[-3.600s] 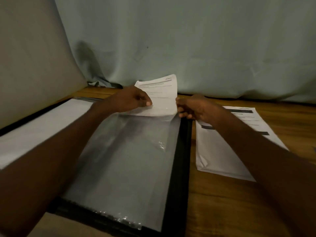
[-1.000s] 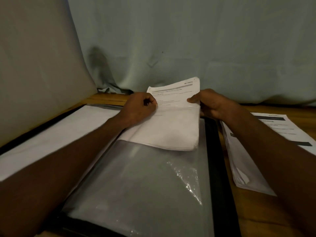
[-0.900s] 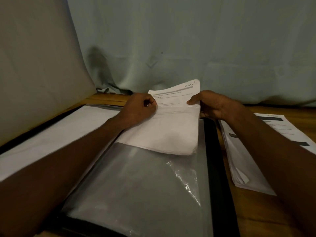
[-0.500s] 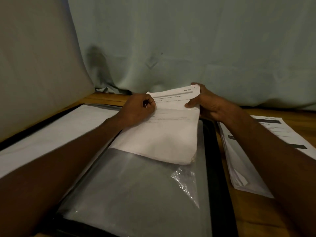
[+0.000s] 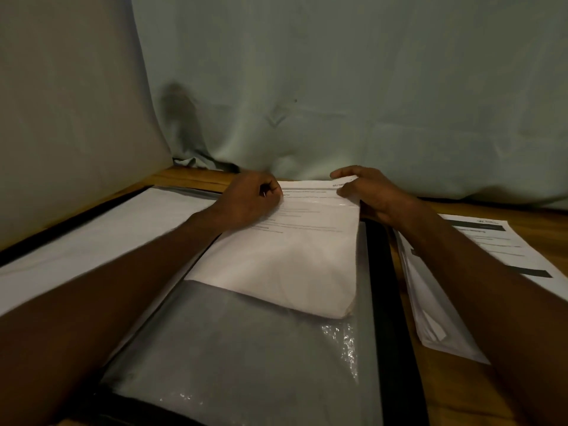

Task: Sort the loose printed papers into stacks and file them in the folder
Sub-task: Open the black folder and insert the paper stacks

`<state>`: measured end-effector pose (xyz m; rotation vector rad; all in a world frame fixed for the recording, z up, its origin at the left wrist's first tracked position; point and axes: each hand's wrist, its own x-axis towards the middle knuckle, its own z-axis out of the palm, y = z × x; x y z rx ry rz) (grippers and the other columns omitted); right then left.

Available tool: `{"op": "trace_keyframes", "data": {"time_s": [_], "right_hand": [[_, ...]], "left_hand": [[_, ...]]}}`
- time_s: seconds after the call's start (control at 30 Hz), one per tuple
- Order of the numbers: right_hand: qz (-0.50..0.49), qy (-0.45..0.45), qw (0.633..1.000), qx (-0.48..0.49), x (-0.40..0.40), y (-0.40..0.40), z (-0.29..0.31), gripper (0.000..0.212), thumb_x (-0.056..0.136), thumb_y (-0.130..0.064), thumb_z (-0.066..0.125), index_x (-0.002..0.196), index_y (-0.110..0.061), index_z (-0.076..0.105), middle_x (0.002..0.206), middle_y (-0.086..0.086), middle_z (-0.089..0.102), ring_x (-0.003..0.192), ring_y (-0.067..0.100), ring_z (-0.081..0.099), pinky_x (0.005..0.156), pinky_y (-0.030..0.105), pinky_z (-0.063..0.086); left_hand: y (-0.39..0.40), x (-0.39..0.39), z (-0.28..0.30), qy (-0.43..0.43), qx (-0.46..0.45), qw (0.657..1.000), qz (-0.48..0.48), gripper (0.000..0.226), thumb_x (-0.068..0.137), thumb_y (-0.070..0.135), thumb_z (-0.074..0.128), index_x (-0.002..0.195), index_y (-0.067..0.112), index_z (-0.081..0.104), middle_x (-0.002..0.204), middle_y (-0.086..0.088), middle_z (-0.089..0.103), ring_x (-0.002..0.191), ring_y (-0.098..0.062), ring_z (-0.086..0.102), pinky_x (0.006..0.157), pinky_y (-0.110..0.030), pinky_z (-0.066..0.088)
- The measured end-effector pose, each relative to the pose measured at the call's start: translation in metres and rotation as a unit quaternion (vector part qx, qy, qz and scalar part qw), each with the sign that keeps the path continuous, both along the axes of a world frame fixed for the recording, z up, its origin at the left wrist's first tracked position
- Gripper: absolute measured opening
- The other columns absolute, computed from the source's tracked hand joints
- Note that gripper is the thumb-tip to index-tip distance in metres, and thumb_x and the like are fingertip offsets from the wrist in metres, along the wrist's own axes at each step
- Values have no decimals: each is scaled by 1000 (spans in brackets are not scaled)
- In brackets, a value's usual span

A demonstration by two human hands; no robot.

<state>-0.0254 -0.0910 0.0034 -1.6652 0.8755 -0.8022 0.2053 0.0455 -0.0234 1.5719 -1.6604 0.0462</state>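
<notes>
Folder [image 5: 376, 272]: black, open flat on wood table [image 5: 455, 401]. Clear glossy sleeve [image 5: 246, 348] holds paper stack [image 5: 285, 259], approx. halfway in; top edge sticks out at far end. My left hand [image 5: 246, 201]: fingers curled, gripping stack's top-left corner. My right hand [image 5: 368, 192]: thumb & fingers pinch top-right corner. Second printed stack [image 5: 479, 272] lies flat on table, right of folder. White sheet [image 5: 92, 238] fills left folder page.
</notes>
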Motion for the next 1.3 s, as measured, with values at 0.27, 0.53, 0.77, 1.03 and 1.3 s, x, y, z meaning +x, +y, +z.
{"op": "trace_keyframes", "data": {"time_s": [0.27,0.53,0.77,1.03,1.3], "right_hand": [[88,70,994,-3,-9,16,19,31,92,1,64,114,-17,77,99,7,77,76,15,67,56,26,46],[-72,-37,996,-44,6,18,8,21,92,5,64,101,-8,78,88,17,72,73,23,71,68,34,61],[-34,19,999,-11,1,17,11,20,88,5,67,103,-3,78,94,13,75,79,24,70,65,28,60],[75,49,996,10,-8,14,16,16,95,-22,71,106,-15,81,93,11,76,73,21,61,58,27,48],[117,88,989,-12,-10,10,10,37,83,7,78,115,-10,74,118,23,71,93,31,64,71,34,47]], "left_hand": [[2,-5,3,16,-2,1000,-7,11,91,3,70,82,10,73,70,12,63,62,9,56,60,-6,39],[2,-9,3,27,22,999,-15,8,94,21,72,88,18,75,78,11,70,69,6,59,65,-10,42],[-2,-31,3,22,13,998,-60,11,90,23,79,83,14,77,83,0,74,79,-11,65,76,-31,51],[-8,-30,0,39,-46,998,13,13,87,25,82,83,13,80,82,-1,75,78,-16,68,77,-39,55],[-8,-10,6,18,12,1000,18,12,92,31,74,89,21,80,77,10,73,74,-8,67,79,-33,54]]}}
